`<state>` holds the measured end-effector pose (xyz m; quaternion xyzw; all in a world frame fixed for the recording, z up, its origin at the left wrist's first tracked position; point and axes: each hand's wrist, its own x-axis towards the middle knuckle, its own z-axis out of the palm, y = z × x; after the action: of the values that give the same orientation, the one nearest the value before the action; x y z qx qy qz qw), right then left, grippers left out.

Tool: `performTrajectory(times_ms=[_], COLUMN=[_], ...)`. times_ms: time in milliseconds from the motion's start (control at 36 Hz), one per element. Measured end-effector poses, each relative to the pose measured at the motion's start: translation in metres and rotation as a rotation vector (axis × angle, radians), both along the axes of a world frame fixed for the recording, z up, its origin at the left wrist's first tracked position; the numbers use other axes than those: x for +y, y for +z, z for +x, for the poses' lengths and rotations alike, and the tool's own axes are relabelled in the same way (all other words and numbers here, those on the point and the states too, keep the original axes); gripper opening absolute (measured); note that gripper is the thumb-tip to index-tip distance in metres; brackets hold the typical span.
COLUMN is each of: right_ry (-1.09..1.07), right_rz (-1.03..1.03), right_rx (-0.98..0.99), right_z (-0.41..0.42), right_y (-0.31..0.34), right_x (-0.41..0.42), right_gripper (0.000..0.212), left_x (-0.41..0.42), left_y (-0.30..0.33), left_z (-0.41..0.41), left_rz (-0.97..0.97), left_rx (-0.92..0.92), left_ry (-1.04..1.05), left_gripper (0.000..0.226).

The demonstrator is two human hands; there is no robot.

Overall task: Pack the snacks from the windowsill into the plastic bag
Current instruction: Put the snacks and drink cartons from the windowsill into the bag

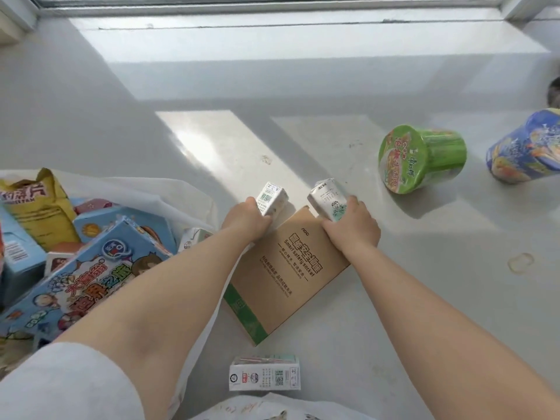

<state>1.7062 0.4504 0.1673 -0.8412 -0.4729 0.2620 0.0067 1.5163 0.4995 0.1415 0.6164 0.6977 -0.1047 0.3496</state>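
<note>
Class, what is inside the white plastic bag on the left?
The plastic bag shows a yellow snack pouch, a blue cartoon box and smaller cartons. Anything underneath them is covered.

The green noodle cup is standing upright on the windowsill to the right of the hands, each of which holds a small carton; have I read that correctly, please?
Not quite. The head view shows the green noodle cup lying on its side, lid facing the camera, not upright. The rest holds: it is on the windowsill to the right of the hands, and the left hand and right hand each hold a small carton.
</note>
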Motion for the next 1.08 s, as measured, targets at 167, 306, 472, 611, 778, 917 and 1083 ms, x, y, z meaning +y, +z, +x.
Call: performTrajectory(times_ms=[167, 306, 472, 611, 778, 917, 1083], right_ry=[-0.178, -0.303, -0.242, -0.067, 0.196, 0.372, 0.533], right_rz=[0.16, 0.238, 0.316, 0.307, 0.291, 0.319, 0.322], right_rx=[0.198, 0.514, 0.775, 0.87, 0.823, 0.766, 0.447], right_z=[-0.013, -0.045, -0.099, -0.151, -0.224, -0.281, -0.309], right_y=[0.024, 0.053, 0.089, 0.102, 0.106, 0.099, 0.067], right_x=[-0.016, -0.033, -0.062, -0.083, -0.087, -0.095, -0.111], right_gripper=[0.053, 0.04, 0.035, 0.03, 0.035, 0.037, 0.061], left_x=[-0.022, -0.045, -0.088, -0.136, -0.184, -0.195, -0.222], left_y=[0.037, 0.071, 0.114, 0.138, 0.177, 0.158, 0.104], left_z=[0.007, 0.006, -0.024, -0.089, -0.179, -0.258, -0.291], left_rz=[0.073, 0.153, 0.283, 0.475, 0.86, 0.709, 0.45], left_rx=[-0.282, -0.436, -0.672, -0.698, -0.471, -0.036, 0.126], left_ry=[0.18, 0.317, 0.57, 0.622, 0.604, 0.536, 0.384], left_gripper=[0.04, 0.04, 0.027, 0.025, 0.044, 0.051, 0.062])
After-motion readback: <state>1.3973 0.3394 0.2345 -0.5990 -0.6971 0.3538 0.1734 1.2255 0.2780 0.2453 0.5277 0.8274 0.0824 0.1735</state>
